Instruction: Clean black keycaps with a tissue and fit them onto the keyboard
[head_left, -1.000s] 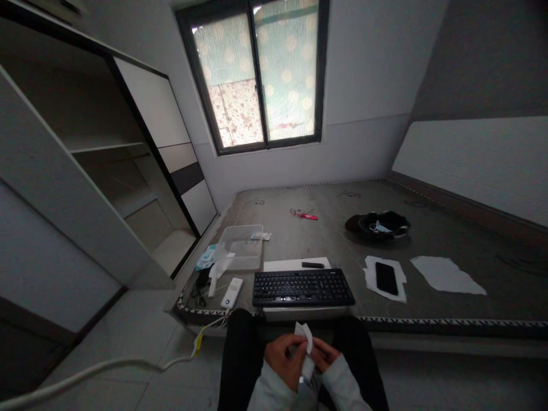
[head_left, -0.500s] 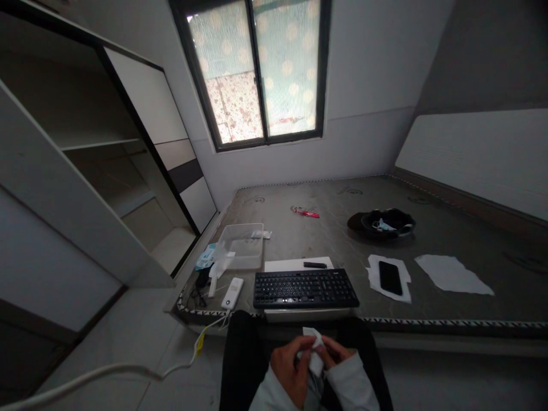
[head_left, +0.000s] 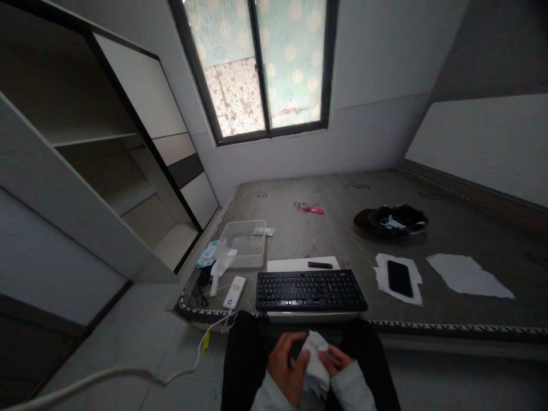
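Note:
Low over my lap, a crumpled white tissue [head_left: 315,353] is pinched between both my hands. My left hand [head_left: 286,365] grips its left side, the thumb pressed on the front. On its right side, the fingers of my right hand [head_left: 338,361] are closed on the tissue. Whether anything is wrapped inside it cannot be made out. Just beyond the hands, a black keyboard [head_left: 311,290] lies at the mattress edge over a white board or box, with a small dark stick-like object [head_left: 320,265] behind it.
On the mattress [head_left: 295,242], left, are a clear plastic bin [head_left: 264,251], a white power strip or charger [head_left: 234,292] with a cable, and a blue packet [head_left: 207,255]. Right are a phone [head_left: 399,278] on white paper, another white sheet [head_left: 468,275] and a dark cap [head_left: 391,221].
The tissue shows larger between my hands, more opened out and raised slightly. My left fingers have spread a little wider around it. The view has shifted slightly.

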Available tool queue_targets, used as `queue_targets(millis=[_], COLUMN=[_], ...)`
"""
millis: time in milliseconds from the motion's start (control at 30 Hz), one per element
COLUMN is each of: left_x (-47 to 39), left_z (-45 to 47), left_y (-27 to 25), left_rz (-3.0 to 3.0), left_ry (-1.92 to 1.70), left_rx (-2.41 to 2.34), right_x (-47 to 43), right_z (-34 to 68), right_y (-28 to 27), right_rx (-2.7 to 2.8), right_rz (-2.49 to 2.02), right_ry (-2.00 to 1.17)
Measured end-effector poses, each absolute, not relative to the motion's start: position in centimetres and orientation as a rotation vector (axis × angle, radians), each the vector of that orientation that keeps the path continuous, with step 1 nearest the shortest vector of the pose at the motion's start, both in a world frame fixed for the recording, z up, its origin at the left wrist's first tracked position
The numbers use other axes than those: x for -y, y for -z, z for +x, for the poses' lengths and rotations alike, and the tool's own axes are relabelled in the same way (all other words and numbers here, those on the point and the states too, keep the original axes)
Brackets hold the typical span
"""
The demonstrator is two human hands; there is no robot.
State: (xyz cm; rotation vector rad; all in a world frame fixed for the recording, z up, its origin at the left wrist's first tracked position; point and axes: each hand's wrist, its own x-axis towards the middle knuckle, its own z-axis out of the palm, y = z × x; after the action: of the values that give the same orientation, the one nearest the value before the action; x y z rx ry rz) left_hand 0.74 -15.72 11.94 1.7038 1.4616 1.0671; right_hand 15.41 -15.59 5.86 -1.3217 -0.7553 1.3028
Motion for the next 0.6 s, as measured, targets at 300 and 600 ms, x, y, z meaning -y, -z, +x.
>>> queue_targets(millis=[300,600], left_x=[14.7,13.5], left_z=[0.3,0.4], left_y=[-10.7,-9.9], left_rz=[1.512,1.230], left_ry=[-0.774,-0.878], left_rx=[-1.498,-1.374], right_x=[14.7,14.6], right_z=[15.6,14.6], right_y=[-4.6,-5.7], right_rx=[0.761,0.826], right_rz=[-1.357,-1.398], right_ry=[-1.437,-1.094])
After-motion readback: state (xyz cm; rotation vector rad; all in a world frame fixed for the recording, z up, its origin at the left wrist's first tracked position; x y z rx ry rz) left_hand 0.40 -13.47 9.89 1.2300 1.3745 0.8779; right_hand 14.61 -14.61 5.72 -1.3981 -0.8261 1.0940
